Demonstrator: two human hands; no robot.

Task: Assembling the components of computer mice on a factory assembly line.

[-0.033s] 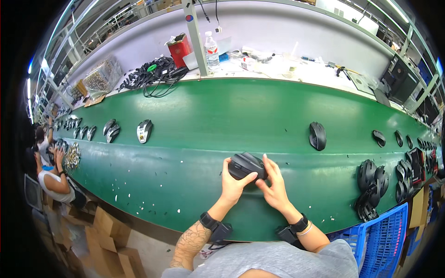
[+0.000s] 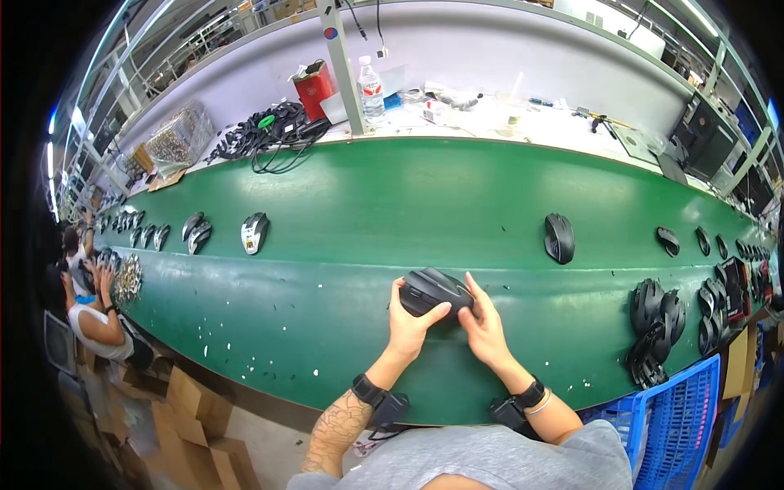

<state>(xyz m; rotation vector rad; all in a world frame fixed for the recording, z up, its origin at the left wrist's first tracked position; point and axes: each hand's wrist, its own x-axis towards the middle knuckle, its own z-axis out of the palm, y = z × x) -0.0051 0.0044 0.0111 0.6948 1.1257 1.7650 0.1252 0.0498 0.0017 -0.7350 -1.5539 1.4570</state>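
Nothing has shifted since the earlier frame: both hands remain locked on the same black computer mouse (image 2: 435, 291) over the near edge of the green conveyor belt (image 2: 408, 212). The left hand (image 2: 411, 322) wraps the mouse's left end, thumb pressed up against its near side. The right hand (image 2: 483, 325) closes on the right end, fingers curled over the top. The mouse sits between the two hands, gripped by both, held just above the belt. Up the belt to the right, a lone black mouse (image 2: 559, 238) lies well apart. To the left rests a white-and-black mouse (image 2: 255, 233). A heap of black mouse shells (image 2: 657, 331) sits at the right, beside a blue crate (image 2: 678, 425).
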